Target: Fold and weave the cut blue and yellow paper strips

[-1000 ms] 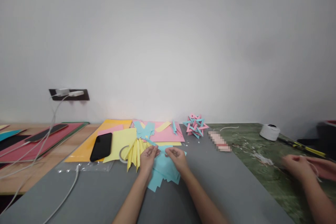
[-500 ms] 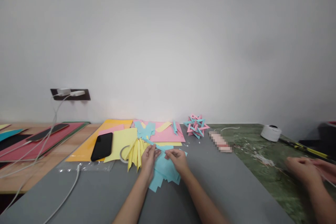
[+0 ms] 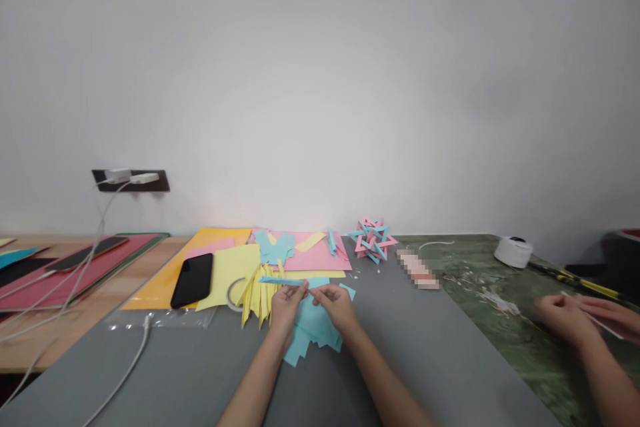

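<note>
A narrow folded blue paper strip [image 3: 277, 281] is pinched in the fingers of my left hand [image 3: 287, 303] and points away to the left. My right hand [image 3: 334, 302] is closed at the strip's right end, its thumb and fingertips pressed together there. Beneath and between both hands lies a spread pile of light-blue paper pieces [image 3: 317, 328] on the grey table. Folded yellow paper pieces [image 3: 257, 300] stand fanned just left of my left hand, beside a pale roll of tape [image 3: 233, 293].
Behind are pink paper [image 3: 300, 257], a pink-and-blue paper star ball [image 3: 373, 240] and yellow sheets [image 3: 227, 267]. A black phone [image 3: 193, 280] and white cable [image 3: 133, 367] lie left. Another person's hands [image 3: 575, 320] hold a white strip at the right, near a white roll [image 3: 514, 252].
The blue strip has swung to a flatter angle, its left part now showing above my left hand. The other person's hands have shifted slightly left in view.
</note>
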Motion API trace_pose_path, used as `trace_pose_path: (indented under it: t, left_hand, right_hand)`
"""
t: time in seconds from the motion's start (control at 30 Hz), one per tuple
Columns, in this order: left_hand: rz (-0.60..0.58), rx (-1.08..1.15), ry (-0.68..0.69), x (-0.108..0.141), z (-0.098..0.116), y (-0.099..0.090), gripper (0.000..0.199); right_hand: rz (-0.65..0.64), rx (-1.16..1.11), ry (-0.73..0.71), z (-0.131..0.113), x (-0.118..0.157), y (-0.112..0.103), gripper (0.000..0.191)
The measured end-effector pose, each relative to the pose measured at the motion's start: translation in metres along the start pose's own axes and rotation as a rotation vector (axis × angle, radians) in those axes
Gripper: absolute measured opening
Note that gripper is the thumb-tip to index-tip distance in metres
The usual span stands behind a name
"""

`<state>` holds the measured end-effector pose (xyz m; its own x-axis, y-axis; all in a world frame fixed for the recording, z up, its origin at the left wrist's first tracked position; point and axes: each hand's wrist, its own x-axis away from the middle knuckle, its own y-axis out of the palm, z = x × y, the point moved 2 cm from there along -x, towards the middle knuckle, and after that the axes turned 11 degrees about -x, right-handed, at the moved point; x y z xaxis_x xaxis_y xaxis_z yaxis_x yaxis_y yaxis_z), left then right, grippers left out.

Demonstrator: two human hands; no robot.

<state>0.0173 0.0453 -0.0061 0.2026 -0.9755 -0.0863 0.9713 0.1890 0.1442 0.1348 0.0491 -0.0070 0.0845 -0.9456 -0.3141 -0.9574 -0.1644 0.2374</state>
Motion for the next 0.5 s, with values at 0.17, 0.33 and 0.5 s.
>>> trace_pose_path:
  t: [0.17, 0.33, 0.5]
  left_hand:
    - [-0.036, 0.059, -0.021, 0.0026, -0.0014, 0.0042, 0.019]
    - [-0.073, 0.08, -0.035, 0.0041, 0.0032, 0.0055, 0.021]
    - [-0.087, 0.05, -0.044, 0.006, 0.0068, 0.0077, 0.037]
  right_hand:
    - [0.034, 0.006, -0.044, 0.0008, 0.0002, -0.0027, 0.022]
    - [0.06, 0.087, -0.095, -0.0041, -0.0002, -0.0047, 0.023]
    - [0.234, 0.158, -0.156, -0.0057, 0.0028, -0.0042, 0.025]
